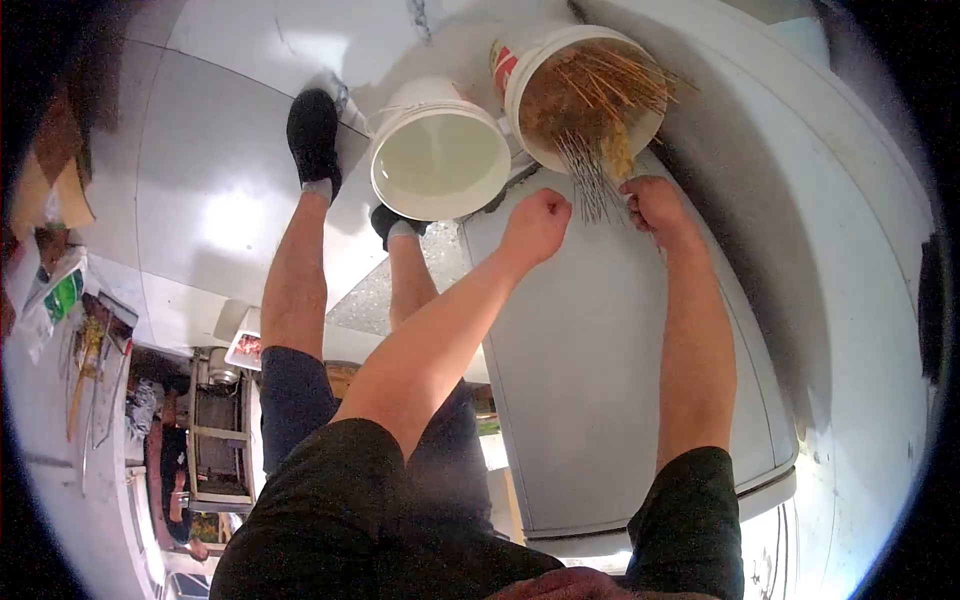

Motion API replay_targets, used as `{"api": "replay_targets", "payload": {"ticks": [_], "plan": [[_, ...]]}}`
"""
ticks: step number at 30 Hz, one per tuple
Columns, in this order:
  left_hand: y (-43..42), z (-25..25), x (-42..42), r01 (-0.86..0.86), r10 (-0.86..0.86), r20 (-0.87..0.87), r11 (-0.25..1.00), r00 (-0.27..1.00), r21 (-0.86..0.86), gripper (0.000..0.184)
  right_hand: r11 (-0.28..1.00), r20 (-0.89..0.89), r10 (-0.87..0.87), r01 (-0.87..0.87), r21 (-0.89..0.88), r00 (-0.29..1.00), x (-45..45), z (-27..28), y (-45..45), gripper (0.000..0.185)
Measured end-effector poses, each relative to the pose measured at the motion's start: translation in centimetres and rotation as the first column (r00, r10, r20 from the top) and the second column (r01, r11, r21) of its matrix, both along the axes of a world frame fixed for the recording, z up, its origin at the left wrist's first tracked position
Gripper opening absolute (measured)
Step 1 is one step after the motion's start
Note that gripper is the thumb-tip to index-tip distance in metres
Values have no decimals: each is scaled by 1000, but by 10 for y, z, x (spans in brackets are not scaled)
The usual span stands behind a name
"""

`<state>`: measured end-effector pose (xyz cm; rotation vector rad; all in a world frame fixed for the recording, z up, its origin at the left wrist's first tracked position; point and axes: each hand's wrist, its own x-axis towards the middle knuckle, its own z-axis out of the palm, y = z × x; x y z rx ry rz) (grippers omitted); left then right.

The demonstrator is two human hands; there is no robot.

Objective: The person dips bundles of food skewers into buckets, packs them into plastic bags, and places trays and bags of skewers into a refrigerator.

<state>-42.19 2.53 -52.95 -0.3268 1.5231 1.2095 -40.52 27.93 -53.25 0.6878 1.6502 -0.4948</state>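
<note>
My left hand (540, 225) is curled closed, just left of a bunch of thin grey metal skewers (588, 178). Whatever its fingers may hold is hidden. On the other side of the bunch, my right hand (660, 210) is closed in a pinch, close to a yellow bundle (618, 152); what lies between its fingers is too small to make out. The skewers and the bundle lean out over the rim of a white bucket (516, 98). Thin brown sticks (610, 75) fan across that bucket's mouth.
A second white bucket (385, 190) with pale liquid (440, 155) stands to the left. Below my hands is a grey flat-topped surface (600, 370). A white container of reddish pieces (245, 345) and a metal rack (220, 430) are at lower left, near another person (176, 480).
</note>
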Motion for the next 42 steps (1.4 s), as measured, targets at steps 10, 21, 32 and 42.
{"api": "replay_targets", "payload": {"ticks": [10,21,32,42], "plan": [[-7,6,-7,-3,2,57,1000,998,17,28,713,-170,657,-678,-177,735,-10,28,13,23],[-16,2,-5,-12,12,4,1000,1000,28,28,915,150,401,-388,-110,904,-67,26,63,14],[-23,9,-11,20,-20,48,1000,999,18,27,974,314,-215,182,131,925,-113,26,-3,21],[-26,3,-1,-44,44,71,999,997,-1,30,502,-187,814,-828,-250,550,-54,-43,38,14]]}}
